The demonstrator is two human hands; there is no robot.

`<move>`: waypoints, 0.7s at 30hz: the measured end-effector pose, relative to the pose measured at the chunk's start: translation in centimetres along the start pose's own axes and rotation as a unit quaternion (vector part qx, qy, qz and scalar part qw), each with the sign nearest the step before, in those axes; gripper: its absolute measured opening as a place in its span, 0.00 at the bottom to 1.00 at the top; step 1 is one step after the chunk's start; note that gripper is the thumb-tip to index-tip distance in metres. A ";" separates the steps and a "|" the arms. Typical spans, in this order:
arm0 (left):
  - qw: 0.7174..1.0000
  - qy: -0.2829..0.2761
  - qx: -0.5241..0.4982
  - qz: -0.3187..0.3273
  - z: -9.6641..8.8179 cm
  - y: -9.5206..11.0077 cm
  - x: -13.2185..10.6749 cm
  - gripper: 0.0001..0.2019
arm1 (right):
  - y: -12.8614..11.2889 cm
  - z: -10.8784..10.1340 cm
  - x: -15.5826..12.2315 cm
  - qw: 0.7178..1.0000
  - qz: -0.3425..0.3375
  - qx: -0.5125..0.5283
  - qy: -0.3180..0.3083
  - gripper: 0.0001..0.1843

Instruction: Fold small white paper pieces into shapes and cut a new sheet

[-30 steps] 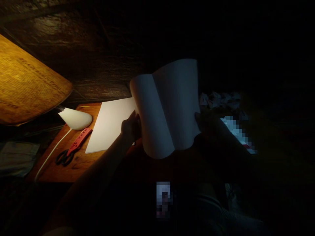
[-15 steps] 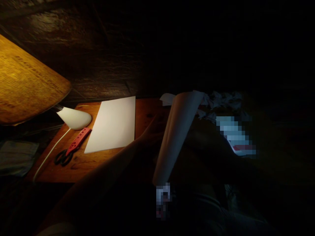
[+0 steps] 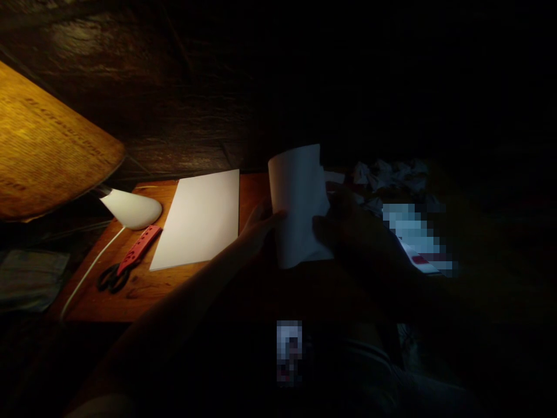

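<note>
A sheet of white paper (image 3: 298, 203), curved over at its left side, stands raised between my hands above the dark part of the table. My left hand (image 3: 261, 223) grips its left edge, thumb lying across the front. At the right edge, my right hand (image 3: 333, 223) pinches the paper; that hand is mostly in shadow and its fingers show only faintly. Left of my left hand, flat white paper (image 3: 202, 217) lies on the lit wood. Behind my right hand are several crumpled white paper pieces (image 3: 387, 177).
On the left of the wooden table (image 3: 161, 293) stand a lamp's white base (image 3: 133, 209) and glowing shade (image 3: 47, 151). Scissors with black handles (image 3: 114, 278) and a red patterned sheath (image 3: 139, 249) lie near its white cord (image 3: 89, 267). A bright pixelated object (image 3: 411, 229) sits at right.
The paper, a long slanted roll or fold before, is now shorter and more upright, its face toward me. Both hands have come in on its sides.
</note>
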State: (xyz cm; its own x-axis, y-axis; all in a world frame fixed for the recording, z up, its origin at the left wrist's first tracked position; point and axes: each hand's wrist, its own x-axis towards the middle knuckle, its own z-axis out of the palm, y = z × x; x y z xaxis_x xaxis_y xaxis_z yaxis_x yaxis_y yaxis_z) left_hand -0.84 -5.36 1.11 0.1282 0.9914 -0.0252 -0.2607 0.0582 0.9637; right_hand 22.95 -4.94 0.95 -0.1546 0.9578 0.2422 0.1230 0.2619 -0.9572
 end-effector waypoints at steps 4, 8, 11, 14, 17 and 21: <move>1.000 0.004 -0.001 -0.003 0.0 0.4 -0.3 0.35 | -0.5 0.3 -0.3 0.998 -0.020 -0.062 -0.027 0.45; 1.000 0.018 0.002 0.016 -0.5 1.3 -0.4 0.33 | -3.1 -0.2 -1.0 0.994 0.079 0.055 -0.059 0.23; 0.998 0.021 0.016 0.057 -0.6 1.7 -0.5 0.38 | -4.7 -0.5 -1.2 0.995 0.085 0.012 -0.043 0.09; 0.991 0.014 0.089 0.101 -0.2 1.5 -0.6 0.45 | -5.0 -0.5 -1.2 0.998 0.059 -0.015 0.031 0.07; 0.968 0.048 0.202 0.142 -0.1 1.3 -0.7 0.38 | -4.0 -0.6 -0.9 0.998 0.046 -0.021 0.037 0.10; 0.878 0.103 0.398 0.245 -1.3 2.1 -0.7 0.19 | -1.6 -2.2 0.0 0.989 -0.062 -0.110 0.077 0.32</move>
State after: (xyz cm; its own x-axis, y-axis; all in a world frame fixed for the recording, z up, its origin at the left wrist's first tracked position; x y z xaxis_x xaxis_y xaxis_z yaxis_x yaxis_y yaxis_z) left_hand -2.70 -5.77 2.76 -0.0092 0.8794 0.4759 0.5253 -0.4007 0.7507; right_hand 24.86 -5.14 2.83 -0.0329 0.9187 0.3936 0.3252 0.3823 -0.8649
